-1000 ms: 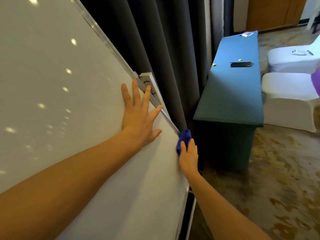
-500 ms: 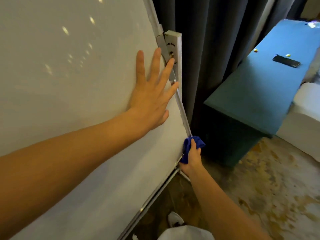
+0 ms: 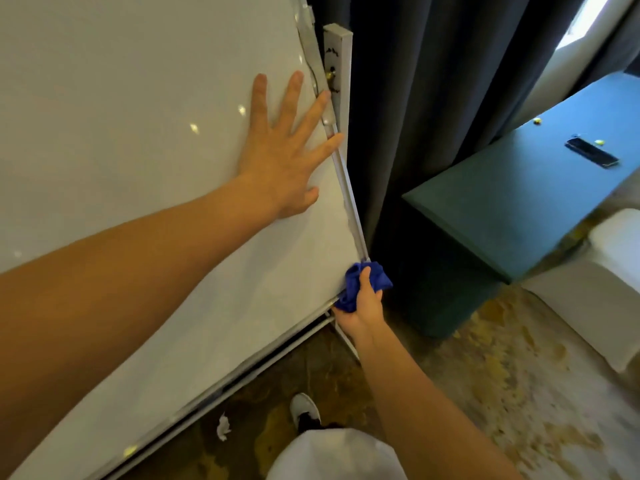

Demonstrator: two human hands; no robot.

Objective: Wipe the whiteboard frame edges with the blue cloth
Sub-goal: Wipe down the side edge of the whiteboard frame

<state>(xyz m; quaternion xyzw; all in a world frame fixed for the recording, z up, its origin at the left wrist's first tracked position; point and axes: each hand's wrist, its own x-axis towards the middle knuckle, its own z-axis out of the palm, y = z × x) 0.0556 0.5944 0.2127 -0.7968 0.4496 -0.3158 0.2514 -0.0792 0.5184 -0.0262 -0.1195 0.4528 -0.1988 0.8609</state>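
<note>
A large whiteboard [image 3: 131, 109] fills the left of the view, edged by a thin silver frame [image 3: 349, 199] down its right side. My left hand [image 3: 284, 157] lies flat on the board with fingers spread, fingertips reaching the frame. My right hand [image 3: 362, 306] grips a bunched blue cloth [image 3: 356, 282] pressed against the board's lower right corner, where the right edge meets the bottom edge. A white stand post with a brass knob [image 3: 337, 71] sits behind the frame near the top.
Dark grey curtains [image 3: 433, 98] hang right behind the board. A teal table [image 3: 512, 202] stands to the right with a black phone [image 3: 591, 153] on it. A white covered chair [image 3: 616, 271] is at far right. My shoe [image 3: 304, 410] and a crumpled paper scrap [image 3: 222, 426] are on the patterned carpet.
My right hand has slid the blue cloth down the right frame edge to the lower corner. My view has tilted downward. The left hand stays flat on the board.
</note>
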